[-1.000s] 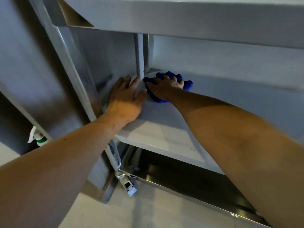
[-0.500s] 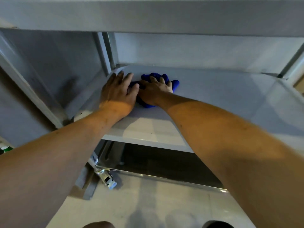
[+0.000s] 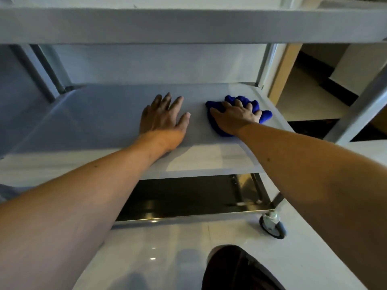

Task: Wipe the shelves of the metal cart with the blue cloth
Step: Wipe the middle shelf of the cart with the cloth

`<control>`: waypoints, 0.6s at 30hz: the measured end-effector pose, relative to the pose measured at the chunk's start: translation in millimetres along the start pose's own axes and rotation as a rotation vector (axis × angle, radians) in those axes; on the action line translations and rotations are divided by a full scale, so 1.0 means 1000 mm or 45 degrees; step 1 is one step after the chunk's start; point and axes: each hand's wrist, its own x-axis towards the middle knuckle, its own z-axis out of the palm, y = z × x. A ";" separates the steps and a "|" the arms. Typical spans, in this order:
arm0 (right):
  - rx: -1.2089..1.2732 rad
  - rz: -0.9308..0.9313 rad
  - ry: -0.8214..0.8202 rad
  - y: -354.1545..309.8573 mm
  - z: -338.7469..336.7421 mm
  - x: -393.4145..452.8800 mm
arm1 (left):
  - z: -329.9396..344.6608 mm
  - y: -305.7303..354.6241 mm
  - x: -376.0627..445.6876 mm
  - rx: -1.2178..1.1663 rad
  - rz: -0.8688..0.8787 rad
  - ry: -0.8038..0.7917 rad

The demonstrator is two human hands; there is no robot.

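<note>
The metal cart's middle shelf [image 3: 104, 114] spreads flat and grey in front of me, under the top shelf [image 3: 188, 24]. My right hand [image 3: 235, 117] presses down on the crumpled blue cloth [image 3: 265, 116] near the shelf's right rear corner. My left hand [image 3: 163, 116] lies flat on the bare shelf with fingers spread, a short gap left of the cloth. The dark bottom shelf [image 3: 188, 197] shows below, between my forearms.
Upright cart posts stand at the rear left [image 3: 48, 76] and rear right [image 3: 266, 65]; another post [image 3: 360, 109] slants at the right. A caster wheel [image 3: 272, 226] sits on the pale floor at the lower right. My knee [image 3: 234, 266] is at the bottom.
Both hands have slid from the shelf's left rear corner to the right; the cloth is now near the right rear corner. My view has swung right, and the hands have spread apart.
</note>
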 end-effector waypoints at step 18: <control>0.010 -0.348 -0.078 -0.193 0.035 -0.069 | -0.060 -0.155 -0.048 0.108 -0.331 0.054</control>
